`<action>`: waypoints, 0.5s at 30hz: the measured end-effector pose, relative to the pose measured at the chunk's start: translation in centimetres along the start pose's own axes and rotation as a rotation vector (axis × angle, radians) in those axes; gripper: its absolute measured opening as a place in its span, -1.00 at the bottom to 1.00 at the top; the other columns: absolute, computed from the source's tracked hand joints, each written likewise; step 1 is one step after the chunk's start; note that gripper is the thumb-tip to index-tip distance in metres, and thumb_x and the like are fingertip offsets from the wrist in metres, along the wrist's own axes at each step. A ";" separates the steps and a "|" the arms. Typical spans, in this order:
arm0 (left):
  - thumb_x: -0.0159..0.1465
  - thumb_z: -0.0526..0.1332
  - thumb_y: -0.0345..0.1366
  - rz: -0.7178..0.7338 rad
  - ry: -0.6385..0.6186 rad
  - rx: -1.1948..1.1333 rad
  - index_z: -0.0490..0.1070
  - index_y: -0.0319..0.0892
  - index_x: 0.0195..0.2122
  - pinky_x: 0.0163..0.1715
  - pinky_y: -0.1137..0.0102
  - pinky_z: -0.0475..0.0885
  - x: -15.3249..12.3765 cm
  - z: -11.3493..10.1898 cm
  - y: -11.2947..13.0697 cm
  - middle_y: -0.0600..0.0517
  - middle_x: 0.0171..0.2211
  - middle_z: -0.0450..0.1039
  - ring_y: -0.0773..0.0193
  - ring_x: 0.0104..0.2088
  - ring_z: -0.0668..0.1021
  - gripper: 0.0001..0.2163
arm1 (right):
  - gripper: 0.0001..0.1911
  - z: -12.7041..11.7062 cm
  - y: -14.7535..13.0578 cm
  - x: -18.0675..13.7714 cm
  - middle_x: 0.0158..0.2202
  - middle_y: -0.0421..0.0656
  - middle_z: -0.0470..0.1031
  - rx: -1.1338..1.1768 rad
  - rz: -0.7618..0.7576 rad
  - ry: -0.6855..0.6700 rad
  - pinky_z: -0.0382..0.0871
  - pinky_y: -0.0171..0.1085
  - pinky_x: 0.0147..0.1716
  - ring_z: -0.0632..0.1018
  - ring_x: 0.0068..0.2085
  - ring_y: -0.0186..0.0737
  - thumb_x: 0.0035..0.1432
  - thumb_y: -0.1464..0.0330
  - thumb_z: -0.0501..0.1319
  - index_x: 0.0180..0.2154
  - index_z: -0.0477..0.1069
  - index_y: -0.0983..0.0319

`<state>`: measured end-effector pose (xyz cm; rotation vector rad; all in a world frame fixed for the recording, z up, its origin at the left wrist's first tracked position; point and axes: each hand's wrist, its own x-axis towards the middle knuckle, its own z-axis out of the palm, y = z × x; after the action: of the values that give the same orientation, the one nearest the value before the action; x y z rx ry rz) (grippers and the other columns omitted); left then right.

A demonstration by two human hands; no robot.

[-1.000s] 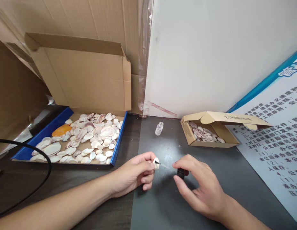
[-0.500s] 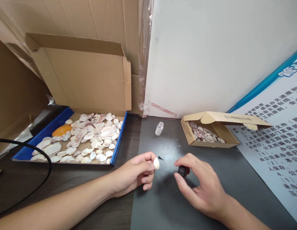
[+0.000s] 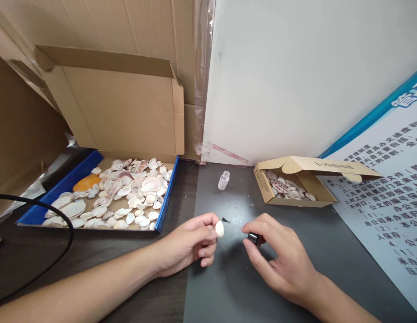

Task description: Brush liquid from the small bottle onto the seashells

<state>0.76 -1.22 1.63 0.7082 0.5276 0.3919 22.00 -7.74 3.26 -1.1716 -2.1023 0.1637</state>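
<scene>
My left hand (image 3: 197,240) pinches a small cream-white seashell (image 3: 219,229) between thumb and forefinger, its other fingers curled below. To its right, my right hand (image 3: 277,255) has thumb and forefinger curved apart, with a small black cap-like object (image 3: 253,238) held within the fingers. Part of that object is hidden by them. Just beyond the shell, a small black pointed piece (image 3: 225,220) lies on the dark grey mat (image 3: 215,296). Farther back stands a small clear bottle (image 3: 223,181) with a pale label and an uncovered neck.
On the left, an open blue-edged cardboard box (image 3: 167,193) contains many loose shells and an orange one (image 3: 86,183). A smaller open carton (image 3: 262,184) with shells sits at the back right, beside a printed poster (image 3: 390,215). A black cable (image 3: 70,237) loops at far left.
My right hand has shifted slightly left, and the black object in it has tilted. The left hand and the shell stay nearly in place.
</scene>
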 end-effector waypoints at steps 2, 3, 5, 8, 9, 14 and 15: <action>0.21 0.29 -0.29 0.002 0.002 -0.002 0.24 -0.15 -0.35 -0.58 0.52 0.17 0.0 0.0 0.0 0.23 -0.59 0.09 0.48 -0.61 0.13 -0.81 | -0.85 -0.1 0.0 0.1 -0.39 -0.18 0.42 0.016 -0.014 0.014 0.33 -0.31 -0.49 0.45 -0.47 -0.30 0.27 0.50 0.12 -0.14 0.34 0.22; 0.20 0.29 -0.30 0.001 0.004 -0.005 0.23 -0.15 -0.35 -0.58 0.52 0.17 -0.1 0.0 0.0 0.22 -0.58 0.10 0.48 -0.61 0.14 -0.80 | -0.84 -0.1 -0.1 0.1 -0.37 -0.16 0.44 0.030 -0.034 0.009 0.34 -0.31 -0.47 0.47 -0.45 -0.29 0.26 0.51 0.11 -0.12 0.34 0.22; 0.19 0.30 -0.31 0.000 0.010 -0.011 0.23 -0.15 -0.35 -0.58 0.52 0.18 -0.1 0.0 0.0 0.22 -0.57 0.11 0.49 -0.61 0.14 -0.80 | -0.83 -0.1 -0.1 0.2 -0.34 -0.14 0.45 0.034 -0.058 -0.013 0.36 -0.30 -0.45 0.49 -0.43 -0.28 0.27 0.51 0.10 -0.11 0.35 0.23; 0.19 0.29 -0.32 -0.002 0.003 -0.004 0.24 -0.16 -0.34 -0.58 0.52 0.17 -0.1 -0.1 0.0 0.23 -0.58 0.10 0.49 -0.61 0.14 -0.82 | -0.86 -0.1 -0.2 0.1 -0.39 -0.18 0.41 0.000 -0.017 -0.016 0.33 -0.31 -0.49 0.44 -0.48 -0.30 0.26 0.50 0.11 -0.16 0.37 0.22; 0.20 0.29 -0.32 -0.002 0.002 -0.003 0.25 -0.16 -0.34 -0.58 0.52 0.18 0.0 -0.1 0.0 0.22 -0.58 0.10 0.48 -0.61 0.14 -0.82 | -0.87 -0.1 -0.1 0.1 -0.40 -0.19 0.40 -0.003 -0.004 -0.007 0.32 -0.31 -0.50 0.43 -0.49 -0.31 0.26 0.50 0.11 -0.17 0.37 0.22; 0.20 0.28 -0.32 -0.002 0.006 -0.008 0.24 -0.15 -0.34 -0.58 0.51 0.18 0.1 -0.1 0.0 0.22 -0.57 0.11 0.48 -0.61 0.14 -0.82 | -0.83 0.0 -0.1 0.2 -0.36 -0.15 0.44 0.020 -0.052 -0.018 0.37 -0.31 -0.45 0.49 -0.43 -0.28 0.26 0.51 0.10 -0.13 0.37 0.23; 0.21 0.28 -0.32 -0.001 0.004 -0.005 0.24 -0.15 -0.34 -0.58 0.51 0.18 0.1 -0.1 0.0 0.22 -0.57 0.11 0.48 -0.61 0.14 -0.82 | -0.84 0.0 -0.1 0.2 -0.37 -0.16 0.43 0.011 -0.048 -0.023 0.36 -0.31 -0.46 0.48 -0.45 -0.29 0.26 0.50 0.10 -0.14 0.37 0.23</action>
<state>0.75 -1.09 1.53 0.7027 0.5305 0.3930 21.89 -7.61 3.47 -1.1170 -2.1451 0.1669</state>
